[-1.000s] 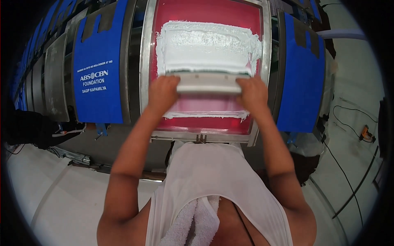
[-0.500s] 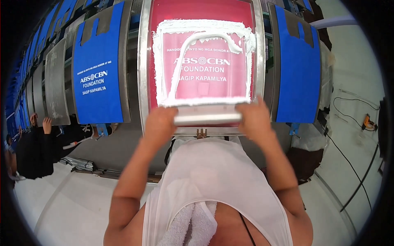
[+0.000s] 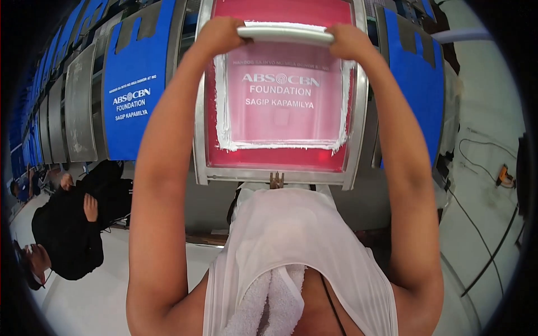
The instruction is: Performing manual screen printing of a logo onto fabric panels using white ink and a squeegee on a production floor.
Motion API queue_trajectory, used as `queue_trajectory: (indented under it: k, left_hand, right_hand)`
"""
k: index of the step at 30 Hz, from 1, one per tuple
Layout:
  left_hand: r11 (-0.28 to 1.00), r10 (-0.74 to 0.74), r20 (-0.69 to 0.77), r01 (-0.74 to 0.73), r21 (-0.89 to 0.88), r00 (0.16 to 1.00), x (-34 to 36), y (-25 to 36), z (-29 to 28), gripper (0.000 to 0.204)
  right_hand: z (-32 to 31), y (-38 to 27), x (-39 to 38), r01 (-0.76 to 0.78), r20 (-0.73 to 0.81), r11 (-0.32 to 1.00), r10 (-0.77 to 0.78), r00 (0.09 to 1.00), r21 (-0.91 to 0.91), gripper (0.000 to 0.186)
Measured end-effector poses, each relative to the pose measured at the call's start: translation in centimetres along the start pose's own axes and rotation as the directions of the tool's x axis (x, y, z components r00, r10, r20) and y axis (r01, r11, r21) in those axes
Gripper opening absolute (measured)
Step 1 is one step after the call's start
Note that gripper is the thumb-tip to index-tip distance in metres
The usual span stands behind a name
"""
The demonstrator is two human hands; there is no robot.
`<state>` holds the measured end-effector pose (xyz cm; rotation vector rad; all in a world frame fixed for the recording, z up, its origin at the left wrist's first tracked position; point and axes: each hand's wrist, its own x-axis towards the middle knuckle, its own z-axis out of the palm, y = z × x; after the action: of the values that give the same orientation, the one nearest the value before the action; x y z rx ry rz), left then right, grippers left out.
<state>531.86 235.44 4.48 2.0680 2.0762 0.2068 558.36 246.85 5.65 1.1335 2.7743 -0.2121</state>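
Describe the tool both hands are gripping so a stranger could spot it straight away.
Find the metal-framed pink printing screen between blue fabric bags. At its far edge the left hand and right hand grip a long pale squeegee bar, the only loose tool there.

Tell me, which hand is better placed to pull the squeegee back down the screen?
Neither clearly: the left hand and right hand grip opposite ends of the squeegee at the far edge of the screen. Probably both together.
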Motion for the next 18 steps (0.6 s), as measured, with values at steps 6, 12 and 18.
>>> queue_trajectory:
  k: [6,12,18]
  left_hand:
    - [0.97,-0.206,0.317,0.235,-0.057,0.926,-14.9,6.5,-0.9,0.042]
    - [0.975,0.005,-0.152,-0.038,-0.218,0.988,-24.4,10.6,5.1,0.041]
    - [0.992,-0.121,-0.011,0.12,-0.047,0.993,-8.9,3.8,3.8,0.029]
  right_hand:
    - [-1.6,-4.7,-15.2,-0.057,0.225,0.996,0.039,0.974,0.073,0.042]
    - [4.7,-8.8,-23.5,0.016,0.038,0.973,-0.026,0.999,0.229,0.039]
    - [3.2,-2.9,-9.3,-0.087,0.03,0.992,0.084,0.996,0.095,0.02]
